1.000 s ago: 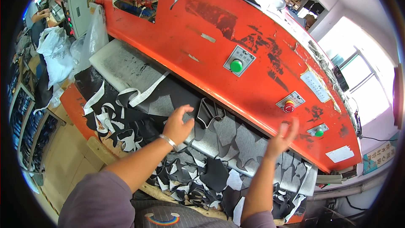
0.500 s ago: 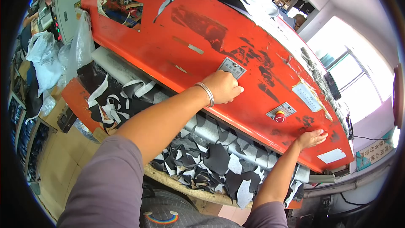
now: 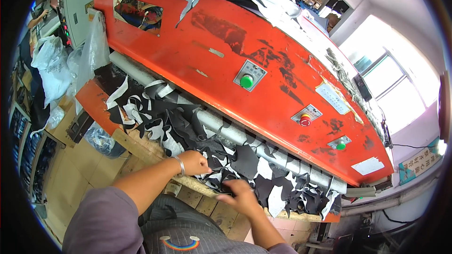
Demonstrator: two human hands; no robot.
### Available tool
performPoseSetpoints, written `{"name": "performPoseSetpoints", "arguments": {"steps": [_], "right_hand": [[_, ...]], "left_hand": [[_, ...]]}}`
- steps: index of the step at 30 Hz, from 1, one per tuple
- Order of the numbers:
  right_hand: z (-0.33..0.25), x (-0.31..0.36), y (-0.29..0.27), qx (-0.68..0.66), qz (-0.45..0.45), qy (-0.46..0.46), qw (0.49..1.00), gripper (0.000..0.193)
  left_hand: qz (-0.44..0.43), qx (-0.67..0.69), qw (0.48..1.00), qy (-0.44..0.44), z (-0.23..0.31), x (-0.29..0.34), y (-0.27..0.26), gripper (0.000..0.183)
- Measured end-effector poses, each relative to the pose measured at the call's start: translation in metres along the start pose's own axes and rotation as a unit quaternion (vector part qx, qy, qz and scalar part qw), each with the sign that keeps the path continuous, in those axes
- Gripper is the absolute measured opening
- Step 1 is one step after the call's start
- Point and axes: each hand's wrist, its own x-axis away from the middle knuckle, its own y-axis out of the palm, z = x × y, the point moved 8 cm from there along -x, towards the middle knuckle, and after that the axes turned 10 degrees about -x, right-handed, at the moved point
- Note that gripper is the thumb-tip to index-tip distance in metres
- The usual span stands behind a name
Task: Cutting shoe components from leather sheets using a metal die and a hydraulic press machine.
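Head view: pile of black and white leather scraps (image 3: 221, 155) lies in a band on the wooden counter (image 3: 141, 143), long axis upper left to lower right under the orange press (image 3: 226, 47). Left hand (image 3: 194, 162) fingers pinch scraps; right hand (image 3: 242, 196), blurred, fingers grip indeterminate. Half a second earlier both hands pressed the press buttons.

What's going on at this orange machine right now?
A person stands at a big orange press whose bed is strewn with black and white cut scraps. Both hands are down in the scraps at the near edge: the left hand, a bangle on its wrist, grips some pieces, and the right hand lies on the pile beside it. The green buttons are untouched.
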Motion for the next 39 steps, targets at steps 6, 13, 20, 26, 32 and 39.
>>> {"name": "performPoseSetpoints", "arguments": {"steps": [6,13,20,26,32,39], "right_hand": [[-0.013,0.009,0.023,0.108,0.078,-0.005,0.991,0.051],[-0.001,0.02,0.041,0.136,0.031,0.007,0.99,0.051],[0.035,-0.01,0.039,0.013,-0.161,0.078,0.984,0.05],[0.034,-0.133,-0.029,0.177,0.126,-0.089,0.972,0.084],[0.043,-0.223,-0.01,0.279,0.131,0.061,0.949,0.083],[0.082,-0.186,-0.014,-0.013,0.16,-0.015,0.987,0.057]], "left_hand": [[-0.051,0.207,0.976,-0.05,-0.02,0.003,0.01,0.033],[-0.084,0.247,0.964,-0.056,-0.03,0.007,0.039,0.035],[-0.083,0.244,0.965,-0.044,-0.056,0.007,0.065,0.036],[0.04,0.498,0.863,0.077,-0.048,-0.026,0.019,0.031],[0.331,0.455,0.825,0.053,-0.081,-0.072,-0.056,0.044],[0.318,0.404,0.855,0.066,-0.07,-0.116,-0.054,0.067]]}}
